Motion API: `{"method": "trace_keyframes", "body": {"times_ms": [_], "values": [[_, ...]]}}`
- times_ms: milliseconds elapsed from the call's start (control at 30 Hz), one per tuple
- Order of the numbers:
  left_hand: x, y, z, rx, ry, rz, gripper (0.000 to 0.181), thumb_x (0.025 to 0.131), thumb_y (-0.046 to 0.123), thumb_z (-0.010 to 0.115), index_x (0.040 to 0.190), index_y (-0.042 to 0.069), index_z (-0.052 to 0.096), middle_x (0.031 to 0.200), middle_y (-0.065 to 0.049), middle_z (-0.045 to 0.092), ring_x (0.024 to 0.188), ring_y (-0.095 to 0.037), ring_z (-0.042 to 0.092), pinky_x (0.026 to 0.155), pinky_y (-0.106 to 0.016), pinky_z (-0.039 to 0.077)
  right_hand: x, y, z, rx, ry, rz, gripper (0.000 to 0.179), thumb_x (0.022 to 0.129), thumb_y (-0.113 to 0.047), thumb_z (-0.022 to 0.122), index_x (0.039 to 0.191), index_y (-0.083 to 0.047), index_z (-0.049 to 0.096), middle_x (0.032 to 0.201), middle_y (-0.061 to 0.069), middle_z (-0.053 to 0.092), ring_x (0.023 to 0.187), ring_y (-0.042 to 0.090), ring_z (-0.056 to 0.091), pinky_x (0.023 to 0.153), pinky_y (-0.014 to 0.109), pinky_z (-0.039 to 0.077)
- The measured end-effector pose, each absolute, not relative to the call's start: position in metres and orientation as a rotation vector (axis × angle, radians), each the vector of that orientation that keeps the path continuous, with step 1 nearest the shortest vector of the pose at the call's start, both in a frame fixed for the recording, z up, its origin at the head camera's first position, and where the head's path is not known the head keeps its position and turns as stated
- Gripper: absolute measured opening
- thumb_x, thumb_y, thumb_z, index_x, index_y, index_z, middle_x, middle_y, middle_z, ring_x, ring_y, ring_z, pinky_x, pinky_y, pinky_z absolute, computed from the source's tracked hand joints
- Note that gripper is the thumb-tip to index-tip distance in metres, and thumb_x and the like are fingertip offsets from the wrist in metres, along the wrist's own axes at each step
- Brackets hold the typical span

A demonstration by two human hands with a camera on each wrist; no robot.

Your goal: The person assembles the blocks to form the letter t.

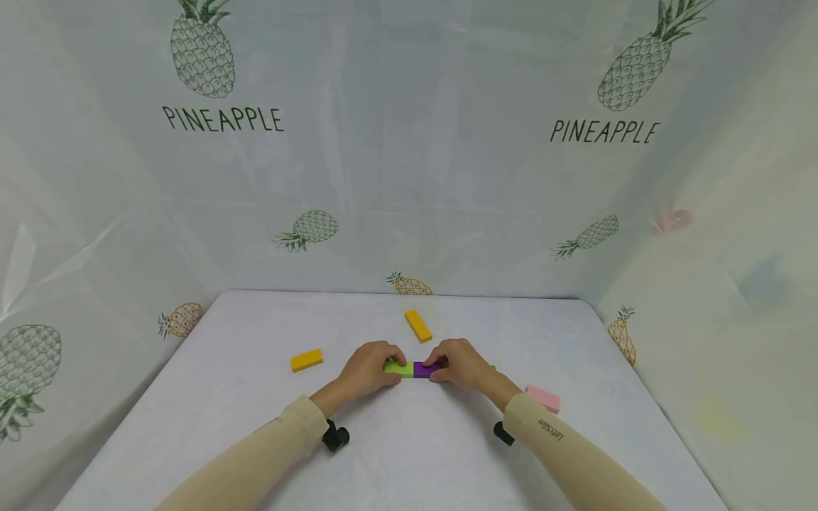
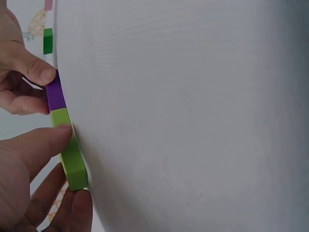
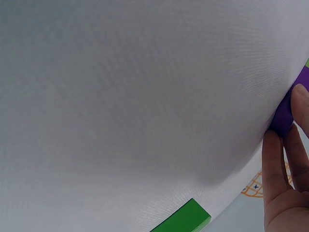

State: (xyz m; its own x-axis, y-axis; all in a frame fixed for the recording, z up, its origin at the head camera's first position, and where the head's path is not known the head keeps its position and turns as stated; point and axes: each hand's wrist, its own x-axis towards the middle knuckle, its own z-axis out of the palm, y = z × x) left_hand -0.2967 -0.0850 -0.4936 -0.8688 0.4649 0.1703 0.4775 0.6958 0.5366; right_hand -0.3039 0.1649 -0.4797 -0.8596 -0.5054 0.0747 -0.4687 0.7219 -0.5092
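A light green block [image 1: 405, 370] and a purple block [image 1: 422, 370] lie end to end on the white table, their short ends meeting. My left hand [image 1: 371, 368] grips the light green block, thumb on its near side and fingers around its outer end, as the left wrist view shows. My right hand [image 1: 461, 365] holds the purple block between thumb and fingers; in the right wrist view the fingertips [image 3: 273, 137] are at its outer end. The fingers cover part of both blocks.
One yellow block [image 1: 418, 326] lies behind the hands, another yellow block [image 1: 307, 360] to the left. A pink block [image 1: 543, 399] is partly under the right forearm. A dark green block [image 3: 186, 217] lies right of the right hand. Pineapple-print cloth [image 1: 409, 177] surrounds the table.
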Motion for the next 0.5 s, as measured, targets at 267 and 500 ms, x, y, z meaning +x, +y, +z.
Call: {"method": "trace_keyframes", "body": {"times_ms": [267,500], "values": [[-0.2976,-0.0885,-0.4942,-0.772,-2.892,-0.902,0.026,0.087,0.021,0.09,0.11,0.023,0.079,0.103,0.009,0.072,0.093,-0.012,0.061,0.089,-0.037,0.051,-0.3035,0.1644,-0.4787,-0.776,2.835,-0.83,0.018,0.089,-0.01,0.087,0.106,-0.014,0.084,0.101,-0.002,0.076,0.092,0.013,0.062,0.09,0.039,0.057],[-0.2965,-0.0939,-0.4912,-0.759,-2.898,-0.916,0.035,0.086,0.021,0.09,0.119,0.023,0.077,0.115,0.004,0.074,0.106,-0.018,0.064,0.097,-0.045,0.053,-0.3031,0.1638,-0.4782,-0.774,2.831,-0.83,0.018,0.089,-0.01,0.086,0.107,-0.014,0.084,0.101,-0.002,0.076,0.091,0.013,0.062,0.09,0.038,0.056]]}}
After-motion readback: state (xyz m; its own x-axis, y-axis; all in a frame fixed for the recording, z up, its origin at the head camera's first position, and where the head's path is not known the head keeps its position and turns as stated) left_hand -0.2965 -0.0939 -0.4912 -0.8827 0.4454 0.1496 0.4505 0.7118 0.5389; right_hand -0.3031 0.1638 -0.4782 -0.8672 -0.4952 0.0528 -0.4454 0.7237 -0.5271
